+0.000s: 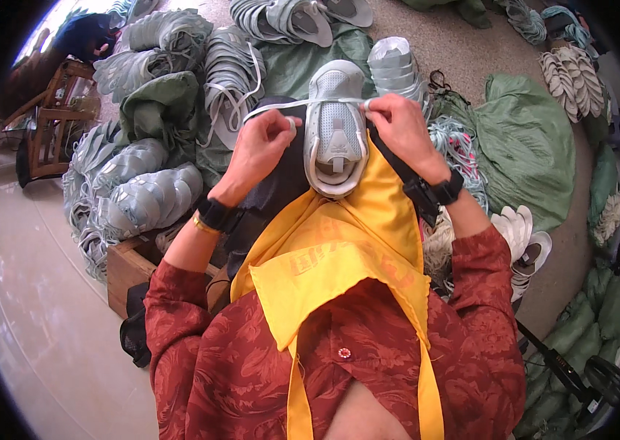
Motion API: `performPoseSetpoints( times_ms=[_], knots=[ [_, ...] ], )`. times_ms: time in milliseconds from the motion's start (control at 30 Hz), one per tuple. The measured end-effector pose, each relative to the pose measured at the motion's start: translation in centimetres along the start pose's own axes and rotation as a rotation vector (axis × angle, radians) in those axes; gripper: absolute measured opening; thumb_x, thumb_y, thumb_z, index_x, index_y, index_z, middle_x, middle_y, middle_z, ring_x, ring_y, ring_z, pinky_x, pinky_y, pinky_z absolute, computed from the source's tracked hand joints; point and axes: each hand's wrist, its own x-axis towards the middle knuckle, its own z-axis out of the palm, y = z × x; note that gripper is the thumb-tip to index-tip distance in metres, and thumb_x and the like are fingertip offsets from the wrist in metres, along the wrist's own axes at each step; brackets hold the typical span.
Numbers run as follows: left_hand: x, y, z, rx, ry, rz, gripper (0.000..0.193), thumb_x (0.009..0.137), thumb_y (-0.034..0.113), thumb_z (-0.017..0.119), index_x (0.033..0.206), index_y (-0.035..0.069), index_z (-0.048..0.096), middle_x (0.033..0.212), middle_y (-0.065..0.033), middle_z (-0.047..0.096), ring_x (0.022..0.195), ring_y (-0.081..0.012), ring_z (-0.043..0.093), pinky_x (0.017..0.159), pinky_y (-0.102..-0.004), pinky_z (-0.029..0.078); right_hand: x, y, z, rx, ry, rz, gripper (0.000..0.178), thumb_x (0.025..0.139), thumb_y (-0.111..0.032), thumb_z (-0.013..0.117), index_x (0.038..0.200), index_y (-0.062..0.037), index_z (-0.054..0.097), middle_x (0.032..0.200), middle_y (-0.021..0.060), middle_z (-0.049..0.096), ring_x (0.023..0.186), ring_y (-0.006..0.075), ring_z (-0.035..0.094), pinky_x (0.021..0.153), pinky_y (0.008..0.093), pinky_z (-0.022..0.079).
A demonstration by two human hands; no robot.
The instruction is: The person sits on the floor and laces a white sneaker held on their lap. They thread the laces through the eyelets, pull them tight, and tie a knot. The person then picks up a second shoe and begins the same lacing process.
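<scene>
A pale grey shoe upper [335,136] lies over my lap, with its heel opening toward me and its toe pointing away. A flat white shoelace [332,100] is stretched across it from side to side. To its right, my right hand [401,132] pinches the lace between thumb and forefinger. On the left, my left hand [262,150] is closed beside the shoe upper, with the other side of the lace running to its fingers; the exact grip is partly hidden. Something whitish covers a fingertip on each hand.
Nested stacks of pale shoe uppers [152,194] lie at the left, with more stacks [280,20] beyond. A green sack [526,150] and a bundle of laces [460,150] are at the right. A wooden box [130,275] stands by my left arm; a yellow apron [324,249] covers my lap.
</scene>
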Motion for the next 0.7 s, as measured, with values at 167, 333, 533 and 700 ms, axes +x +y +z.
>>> performPoseSetpoints(
  times_ms=[167,333,533,700],
  knots=[
    [3.0,-0.7,1.4,0.024,0.096,0.045,0.008,0.092,0.002,0.063,0.093,-0.005,0.06,0.107,-0.0098,0.077,0.081,-0.0103,0.068,0.074,-0.0274,0.055,1.5,1.1,0.9,0.362,0.013,0.276,0.017,0.092,-0.006,0.068,0.104,0.0018,0.078,0.094,0.0141,0.078,0.083,0.0204,0.075,0.077,0.0299,0.06],
    [3.7,-0.2,1.8,-0.119,0.063,-0.014,0.006,0.098,0.002,0.065,0.095,0.001,0.06,0.1,-0.0032,0.072,0.085,-0.0062,0.062,0.079,-0.0231,0.052,1.6,1.2,1.2,0.722,-0.047,0.344,0.018,0.097,-0.004,0.068,0.111,0.0017,0.076,0.097,0.0068,0.077,0.086,0.0111,0.072,0.079,0.0243,0.061],
    [4.2,-0.5,2.2,-0.137,0.089,-0.022,0.008,0.099,0.004,0.066,0.095,0.002,0.06,0.091,-0.0012,0.068,0.086,-0.0075,0.064,0.08,-0.0232,0.052,1.3,1.2,2.2,0.744,0.013,0.307,0.013,0.097,-0.001,0.067,0.108,0.0022,0.075,0.095,0.0067,0.076,0.086,0.0119,0.072,0.081,0.0253,0.06],
    [4.3,-0.8,2.5,-0.195,0.126,0.008,0.006,0.095,0.002,0.067,0.093,-0.001,0.062,0.087,-0.0034,0.071,0.082,-0.0081,0.067,0.077,-0.0242,0.054,1.2,1.2,2.6,0.726,0.041,0.304,0.013,0.096,-0.001,0.068,0.107,0.0019,0.075,0.093,0.0053,0.076,0.086,0.0111,0.072,0.08,0.0248,0.059]
  ],
)
